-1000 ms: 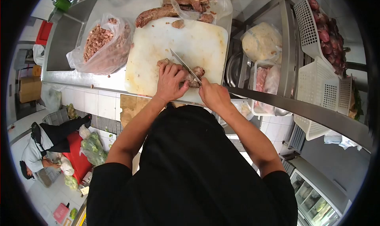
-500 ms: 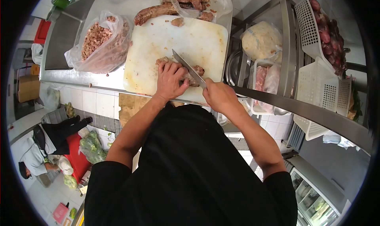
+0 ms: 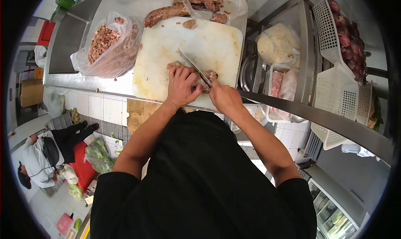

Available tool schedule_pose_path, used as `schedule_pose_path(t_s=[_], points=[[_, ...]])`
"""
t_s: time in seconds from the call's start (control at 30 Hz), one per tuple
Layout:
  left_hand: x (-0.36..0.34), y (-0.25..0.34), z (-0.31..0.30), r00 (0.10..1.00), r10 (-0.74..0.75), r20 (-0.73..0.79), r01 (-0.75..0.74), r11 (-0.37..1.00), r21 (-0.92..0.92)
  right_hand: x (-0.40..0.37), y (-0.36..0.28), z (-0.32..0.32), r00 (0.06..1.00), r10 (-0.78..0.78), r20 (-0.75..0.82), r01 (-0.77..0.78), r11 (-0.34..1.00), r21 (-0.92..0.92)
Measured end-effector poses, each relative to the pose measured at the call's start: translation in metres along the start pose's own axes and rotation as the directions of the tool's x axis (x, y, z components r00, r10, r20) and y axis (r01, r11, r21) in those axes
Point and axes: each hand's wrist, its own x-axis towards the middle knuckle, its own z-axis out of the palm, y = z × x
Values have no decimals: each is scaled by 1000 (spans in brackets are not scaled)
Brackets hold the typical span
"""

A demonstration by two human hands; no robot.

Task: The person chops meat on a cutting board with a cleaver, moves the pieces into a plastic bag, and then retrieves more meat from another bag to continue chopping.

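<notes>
My left hand point(image 3: 182, 86) presses a piece of cooked-looking meat point(image 3: 211, 75) onto the white cutting board point(image 3: 156, 44), its fingers curled over the top. In my right hand point(image 3: 226, 98) is the handle of a kitchen knife point(image 3: 193, 64). The blade slants up and left, lying against the meat just right of my left fingers. Part of the meat is hidden under my left hand. A smaller meat chunk point(image 3: 189, 24) rests near the board's far edge. Behind the board lies a long strip of meat point(image 3: 163, 15), beside more pieces partly under clear plastic.
Left of the board stands a plastic bag point(image 3: 127, 46) of diced meat, with a sink point(image 3: 69, 46) beyond. To the right, a metal rack point(image 3: 307, 51) holds baskets and a tub point(image 3: 282, 86) of packed meat. Another person point(image 3: 44, 155) bends over at lower left.
My right hand and the knife have shifted slightly left, closer to my left fingers, and the blade shows narrower. My left hand stays on the meat. The other person has changed posture.
</notes>
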Motion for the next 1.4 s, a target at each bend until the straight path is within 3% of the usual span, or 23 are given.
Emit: schedule_pose_path(t_s=[0.07, 0.23, 0.5, 0.7, 0.9, 1.0, 1.1, 1.27, 1.4], points=[[-1, -1, 0, 1000, -2, -24, 2, 1000, 2, -4, -4, -14, 1000, -24, 0, 24, 1000, 20], [-1, -3, 1, 1000, -14, 0, 14, 1000, -7, -65, -11, -85, 983, 12, 185, -18, 999, 33], [-2, -3, 0, 1000, -4, -31, 3, 1000, -22, -42, -11, -43, 992, 74, 100, -80, 995, 61], [-4, -3, 3, 999, -10, -31, 9, 1000, -26, -67, -12, -50, 973, 110, 200, -113, 994, 5], [0, -1, 2, 999, -10, -41, 9, 1000, -28, -5, -8, 8, 994, 105, 38, -105, 994, -3], [-5, -4, 2, 999, 4, -33, -5, 999, -35, 3, -8, 15, 997, 26, -71, -26, 1000, 8], [-5, -3, 2, 1000, 3, -27, -4, 999, -34, -2, -13, -4, 997, 1, -74, 2, 999, 36], [-5, -5, 3, 1000, -4, -25, 3, 1000, -18, -65, -26, -81, 967, 118, 226, -132, 990, 50], [-5, -2, 4, 1000, -11, -22, 11, 999, -37, -43, -18, -37, 984, 106, 142, -116, 991, 62]])
